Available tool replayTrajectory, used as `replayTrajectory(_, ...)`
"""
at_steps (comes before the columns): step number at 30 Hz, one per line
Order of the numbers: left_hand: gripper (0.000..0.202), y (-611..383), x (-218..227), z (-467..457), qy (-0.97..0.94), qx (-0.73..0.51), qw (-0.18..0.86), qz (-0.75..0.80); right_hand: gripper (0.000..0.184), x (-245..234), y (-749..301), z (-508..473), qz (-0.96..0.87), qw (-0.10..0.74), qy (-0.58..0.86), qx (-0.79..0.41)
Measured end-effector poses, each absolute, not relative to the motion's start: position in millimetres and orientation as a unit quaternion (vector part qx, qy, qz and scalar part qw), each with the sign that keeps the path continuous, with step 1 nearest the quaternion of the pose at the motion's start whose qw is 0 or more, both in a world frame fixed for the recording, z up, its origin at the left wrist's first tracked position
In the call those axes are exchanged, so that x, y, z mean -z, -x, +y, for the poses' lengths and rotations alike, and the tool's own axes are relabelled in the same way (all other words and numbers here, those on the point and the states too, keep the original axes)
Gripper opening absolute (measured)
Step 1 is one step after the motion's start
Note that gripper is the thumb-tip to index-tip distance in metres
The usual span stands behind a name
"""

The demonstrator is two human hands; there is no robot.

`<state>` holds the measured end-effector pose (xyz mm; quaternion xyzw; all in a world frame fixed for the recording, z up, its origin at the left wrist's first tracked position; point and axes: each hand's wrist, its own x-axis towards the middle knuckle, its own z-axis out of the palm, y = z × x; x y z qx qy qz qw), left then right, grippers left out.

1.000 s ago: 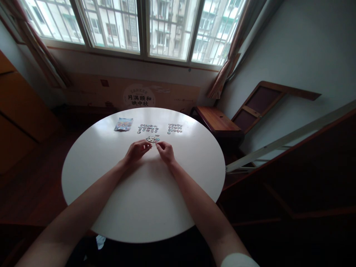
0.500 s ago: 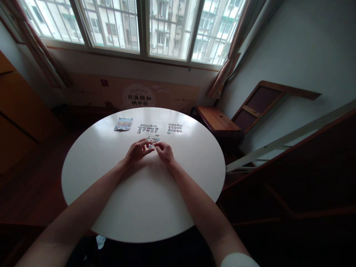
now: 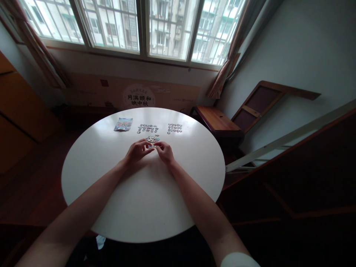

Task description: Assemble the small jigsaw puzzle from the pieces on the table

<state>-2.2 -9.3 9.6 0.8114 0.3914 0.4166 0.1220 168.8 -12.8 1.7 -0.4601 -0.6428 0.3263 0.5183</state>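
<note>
My left hand (image 3: 137, 150) and my right hand (image 3: 165, 151) meet near the middle of the round white table (image 3: 139, 200). Between their fingertips is a small puzzle piece (image 3: 151, 146), partly covered by the fingers; both hands pinch it. Just beyond the fingers lies a loose heap of puzzle pieces (image 3: 152, 139). Farther back, several pieces stand in spaced rows: one group (image 3: 148, 128) behind the heap and another group (image 3: 175, 128) to the right.
A colourful printed picture sheet or packet (image 3: 123, 124) lies at the table's back left. A wooden bench (image 3: 218, 119) stands beyond the table's right edge, with a wooden folding chair (image 3: 260, 100) against the wall. Barred windows (image 3: 169, 29) fill the far side.
Both hands stay almost in place; the fingertips have shifted slightly around the puzzle piece. The rows, heap and picture sheet look unchanged.
</note>
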Motion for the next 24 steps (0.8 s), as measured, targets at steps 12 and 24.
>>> replayTrajectory(12, 0.026, 1.2, -10.0, -10.1, -0.804, -0.427, 0.095, 0.403, 0.021, -0.6, -167.9, -12.0, -0.641, 0.53, 0.44, -0.34)
replayTrajectory(24, 0.026, 1.7, -11.1, -10.2, -0.821, -0.405, 0.116, 0.386, 0.024, -3.3, -167.5, -14.0, -0.649, 0.518, 0.431, -0.352)
